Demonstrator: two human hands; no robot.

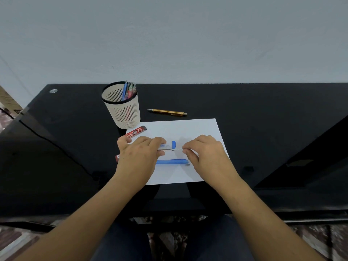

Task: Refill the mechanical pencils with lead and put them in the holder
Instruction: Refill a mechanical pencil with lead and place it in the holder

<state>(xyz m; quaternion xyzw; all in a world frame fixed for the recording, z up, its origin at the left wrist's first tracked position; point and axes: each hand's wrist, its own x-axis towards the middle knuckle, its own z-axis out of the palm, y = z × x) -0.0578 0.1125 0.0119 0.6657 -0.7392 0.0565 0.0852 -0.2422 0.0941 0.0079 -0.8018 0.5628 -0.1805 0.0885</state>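
Observation:
My left hand (138, 154) grips a thin pencil inner tube (167, 149) that sticks out to the right. My right hand (204, 151) pinches a fine lead (180, 149) at that tube's end. Both hands hover over a white paper sheet (199, 129). Behind the tube lies a clear lead case with a blue cap (170, 144). A blue pencil barrel (172, 162) lies on the sheet below my hands. The cream slotted holder (123, 110) stands at the back left with several pencils in it. A yellow mechanical pencil (167, 112) lies beyond the sheet.
A red lead case (136, 131) lies by the holder's base, and another red item (117, 157) peeks out left of my left hand. The black glass desk (263, 119) meets a pale wall behind. A dark cable (56, 146) crosses the desk's left side.

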